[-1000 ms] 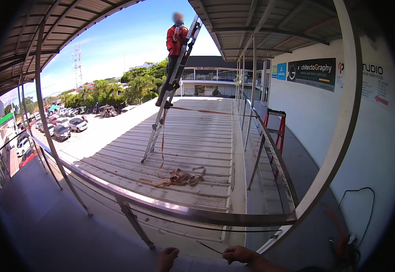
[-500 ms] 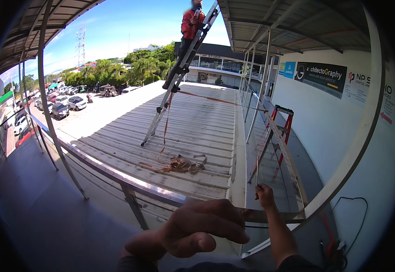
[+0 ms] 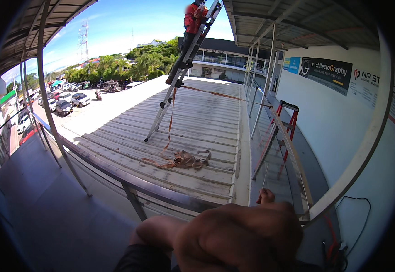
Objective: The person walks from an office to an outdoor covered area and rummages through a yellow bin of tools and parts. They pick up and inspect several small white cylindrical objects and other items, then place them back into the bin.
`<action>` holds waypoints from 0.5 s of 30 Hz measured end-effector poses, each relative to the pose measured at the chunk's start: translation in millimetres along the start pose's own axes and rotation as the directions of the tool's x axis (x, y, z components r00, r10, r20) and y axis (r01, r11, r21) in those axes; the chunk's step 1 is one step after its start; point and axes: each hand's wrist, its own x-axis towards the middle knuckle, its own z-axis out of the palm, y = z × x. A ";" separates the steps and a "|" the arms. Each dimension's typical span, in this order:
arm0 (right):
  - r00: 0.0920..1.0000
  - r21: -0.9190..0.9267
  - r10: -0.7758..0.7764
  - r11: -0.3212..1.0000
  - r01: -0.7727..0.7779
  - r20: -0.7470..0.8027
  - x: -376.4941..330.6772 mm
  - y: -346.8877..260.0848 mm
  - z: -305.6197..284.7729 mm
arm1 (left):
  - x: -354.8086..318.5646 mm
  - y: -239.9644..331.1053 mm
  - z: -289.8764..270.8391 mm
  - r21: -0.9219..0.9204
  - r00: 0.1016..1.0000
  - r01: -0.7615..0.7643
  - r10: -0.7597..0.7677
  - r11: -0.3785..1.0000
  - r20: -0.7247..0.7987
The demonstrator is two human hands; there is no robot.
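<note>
Outside — ribbed roof (image 3: 202,122), rail (image 3: 161,194), R fingers (image 3: 263,196) w/ rod (image 3: 265,177)

Left hand (image 3: 234,233) large and close — right hand (image 3: 265,196) farther out, fingers curled in.

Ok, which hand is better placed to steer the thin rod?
Right, likely: the right hand holds the thin rod, which points upward. The left hand looms large in the foreground, its grip hidden.
</note>
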 end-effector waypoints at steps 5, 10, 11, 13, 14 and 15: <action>0.988 0.061 -0.150 0.987 0.148 0.023 2.1 14.2 -5.1 | -82.6 35.3 -33.7 0.563 0.787 0.581 -0.582 0.587 -0.205; 0.990 0.019 -0.139 0.990 0.139 -0.009 -3.5 17.3 -3.4 | -226.8 -2.2 -97.1 0.686 0.474 0.691 -0.574 -0.226 -0.667; 0.991 -0.001 -0.136 0.991 0.136 -0.009 -4.5 9.3 -1.4 | -254.2 -4.1 -106.4 0.650 0.400 0.670 -0.563 -0.359 -0.723; 0.988 0.064 -0.152 0.986 0.152 -0.009 -1.9 -21.3 6.8 | -297.1 2.8 -118.3 0.569 0.252 0.673 -0.578 -0.472 -0.776; 0.987 0.139 -0.158 0.978 0.158 -0.012 -1.3 -42.7 10.9 | -313.2 5.5 -122.5 0.604 0.233 0.587 -0.602 -0.540 -0.764; 0.986 0.211 -0.164 0.964 0.163 -0.014 -3.0 -66.8 12.0 | -325.9 7.1 -125.8 0.599 0.172 0.545 -0.621 -0.586 -0.765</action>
